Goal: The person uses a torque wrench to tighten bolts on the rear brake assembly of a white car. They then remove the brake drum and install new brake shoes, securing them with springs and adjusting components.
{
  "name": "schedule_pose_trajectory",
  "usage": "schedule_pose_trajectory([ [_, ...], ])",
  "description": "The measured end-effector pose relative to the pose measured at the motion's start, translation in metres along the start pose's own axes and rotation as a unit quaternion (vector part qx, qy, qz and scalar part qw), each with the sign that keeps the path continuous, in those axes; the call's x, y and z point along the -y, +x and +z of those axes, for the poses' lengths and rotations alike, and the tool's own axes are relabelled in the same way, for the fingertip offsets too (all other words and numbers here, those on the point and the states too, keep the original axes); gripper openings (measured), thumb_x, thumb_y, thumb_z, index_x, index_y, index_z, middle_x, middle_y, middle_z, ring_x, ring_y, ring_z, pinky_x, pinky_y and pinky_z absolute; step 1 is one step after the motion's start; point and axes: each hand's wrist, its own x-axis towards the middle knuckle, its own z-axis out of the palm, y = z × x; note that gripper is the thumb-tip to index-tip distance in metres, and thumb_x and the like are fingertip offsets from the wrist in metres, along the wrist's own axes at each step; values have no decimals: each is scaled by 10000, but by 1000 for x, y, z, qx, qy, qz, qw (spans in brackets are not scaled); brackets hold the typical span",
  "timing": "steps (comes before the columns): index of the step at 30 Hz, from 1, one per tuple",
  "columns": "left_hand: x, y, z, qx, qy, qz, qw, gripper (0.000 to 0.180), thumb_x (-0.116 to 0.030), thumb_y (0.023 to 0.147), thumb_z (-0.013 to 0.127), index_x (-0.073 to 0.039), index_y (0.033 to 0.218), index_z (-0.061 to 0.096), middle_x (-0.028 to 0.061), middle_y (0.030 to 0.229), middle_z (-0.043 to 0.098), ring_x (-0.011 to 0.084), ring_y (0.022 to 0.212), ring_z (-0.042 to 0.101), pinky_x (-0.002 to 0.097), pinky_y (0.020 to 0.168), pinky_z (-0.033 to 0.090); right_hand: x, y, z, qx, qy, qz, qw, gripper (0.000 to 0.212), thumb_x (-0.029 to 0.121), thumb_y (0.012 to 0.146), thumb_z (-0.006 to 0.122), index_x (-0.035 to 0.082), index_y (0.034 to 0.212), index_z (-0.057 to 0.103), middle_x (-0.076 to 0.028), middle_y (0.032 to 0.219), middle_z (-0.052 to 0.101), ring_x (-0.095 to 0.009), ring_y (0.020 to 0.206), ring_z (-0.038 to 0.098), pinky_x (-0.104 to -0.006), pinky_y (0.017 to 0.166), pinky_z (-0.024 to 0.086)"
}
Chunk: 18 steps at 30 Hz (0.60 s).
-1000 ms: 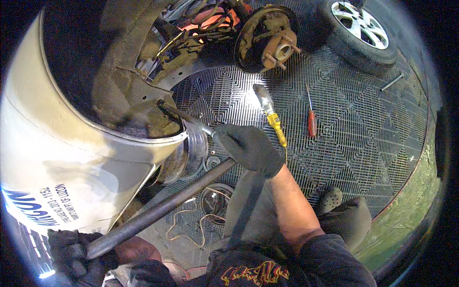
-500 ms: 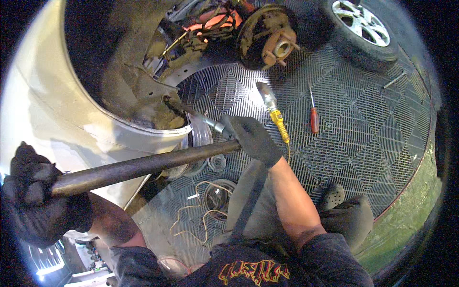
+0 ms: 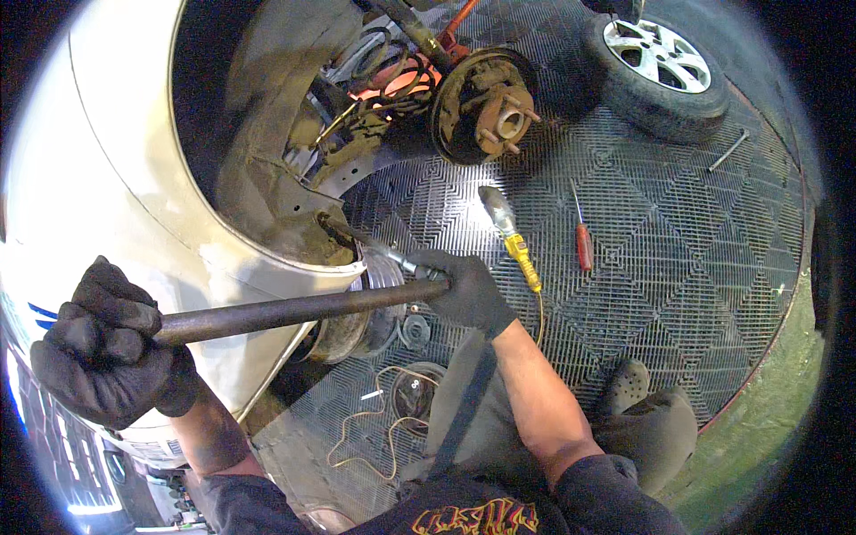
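At the left of the scene, my left hand (image 3: 114,349) is closed tight round one end of a long dark bar (image 3: 285,314). My right hand (image 3: 469,292) is curled round the other end, where it meets a thin metal rod (image 3: 376,246); from so far off, I cannot tell how each finger sits. The rod runs left and far, into the dirty wheel arch (image 3: 267,192).

I think the rod could slip if I push the bar crooked. Then my left fist might bang the pale car panel (image 3: 223,285), which is in the way on that side. My right hand could get pinched at the joint, too.

Far of my right hand, a yellow lamp (image 3: 512,239) lies on the floor mat (image 3: 651,259), with a red screwdriver (image 3: 584,248) to its right. Farther off are a rusty wheel hub (image 3: 489,116) and, far right, a loose wheel (image 3: 662,64).
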Motion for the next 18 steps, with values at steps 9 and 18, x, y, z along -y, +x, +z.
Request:
schedule_pose_trajectory([
  [9,20,3,-26,-62,57,-103,991,345,-208,1085,411,-2,818,482,148,654,556,181,492,488,303,440,456,1,3,7,-74,10,-56,996,453,148,752,835,43,1174,712,-171,1038,763,-284,923,767,-357,799,591],
  [18,67,35,-48,88,329,92,936,153,-34,861,645,106,826,696,255,815,738,303,695,737,352,619,609,4,1,11,-86,39,10,995,445,123,743,837,39,1161,708,-128,957,762,-210,852,757,-334,760,584],
])
